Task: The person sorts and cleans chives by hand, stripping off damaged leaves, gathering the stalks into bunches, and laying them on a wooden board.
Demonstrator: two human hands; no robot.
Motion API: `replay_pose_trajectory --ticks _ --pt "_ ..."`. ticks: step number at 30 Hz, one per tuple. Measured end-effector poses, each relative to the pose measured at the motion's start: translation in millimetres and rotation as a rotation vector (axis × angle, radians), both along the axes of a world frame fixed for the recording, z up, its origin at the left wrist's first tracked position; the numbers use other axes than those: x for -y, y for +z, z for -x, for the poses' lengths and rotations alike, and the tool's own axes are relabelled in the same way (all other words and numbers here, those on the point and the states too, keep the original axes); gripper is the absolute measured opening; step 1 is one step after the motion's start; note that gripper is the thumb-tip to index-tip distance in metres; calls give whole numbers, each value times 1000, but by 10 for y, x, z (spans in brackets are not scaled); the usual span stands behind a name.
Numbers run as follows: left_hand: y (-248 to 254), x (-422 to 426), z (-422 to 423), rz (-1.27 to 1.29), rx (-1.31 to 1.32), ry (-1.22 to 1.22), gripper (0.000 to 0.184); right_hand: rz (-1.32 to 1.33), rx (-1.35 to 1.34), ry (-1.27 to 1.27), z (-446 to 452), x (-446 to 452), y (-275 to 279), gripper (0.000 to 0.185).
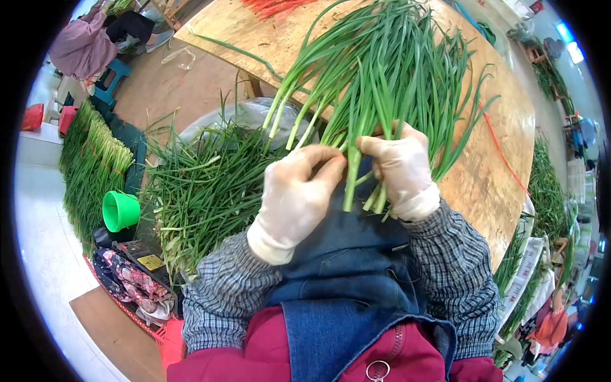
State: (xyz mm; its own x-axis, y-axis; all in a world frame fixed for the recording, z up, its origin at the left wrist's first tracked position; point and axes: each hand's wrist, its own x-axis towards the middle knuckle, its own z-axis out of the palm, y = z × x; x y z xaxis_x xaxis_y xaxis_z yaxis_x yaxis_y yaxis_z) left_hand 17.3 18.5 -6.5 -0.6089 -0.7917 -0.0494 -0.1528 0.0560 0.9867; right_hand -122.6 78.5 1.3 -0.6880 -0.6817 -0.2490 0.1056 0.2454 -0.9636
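Note:
A loose heap of garlic chives (414,76) lies on the near part of the wooden table, pale stalk ends toward me. My right hand (404,169), in a whitish glove, is closed round a few chive stalks (352,175) whose cut ends point down over my lap. From the left, my gloved left hand (296,194) pinches at the side of these stalks with thumb and forefinger; its fingertips partly hide what they grip. Other stalks fan out just beyond my left hand.
Below the table's left edge sits a big pile of loose green leaves (203,184) on clear plastic. Farther left are bundled chives (95,165), a green bucket (121,211) and a seated person (83,41). Red ties (273,6) lie on the wooden table (503,140).

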Motion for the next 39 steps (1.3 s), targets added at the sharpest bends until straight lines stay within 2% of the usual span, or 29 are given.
replay_pose_trajectory --ticks 2,4,7,10,22,25,29,30,32,34,36,38,39 --pt "95 54 119 -8 94 -64 20 34 298 -14 59 -72 136 10" --pt "185 99 212 -332 49 -169 19 79 345 -14 63 -129 226 10" --pt "204 85 278 -626 -154 -170 17 156 416 -39 57 -153 309 11" --pt "226 96 274 -668 -164 -102 16 210 430 -111 74 -172 320 9" --pt "192 28 333 -663 -149 -69 13 213 432 -91 94 -275 187 7" --pt "222 3 353 -693 -163 -107 13 136 401 -78 60 -264 236 6" --pt "330 -27 280 -365 -50 -278 16 94 480 1 58 -280 270 17" --pt "409 42 180 -408 -31 -258 15 154 475 41 97 -304 252 18" --pt "407 209 -31 -254 -88 -12 17 205 595 -41 141 -331 340 19" --pt "228 387 -178 -122 -91 219 14 334 700 64 319 -463 360 24" --pt "170 404 -258 -133 10 189 14 572 895 89 468 -550 383 26" --pt "19 313 -204 -30 77 145 14 819 998 112 507 -601 464 26" --pt "-62 291 -176 125 110 108 14 862 970 75 502 -593 460 27"
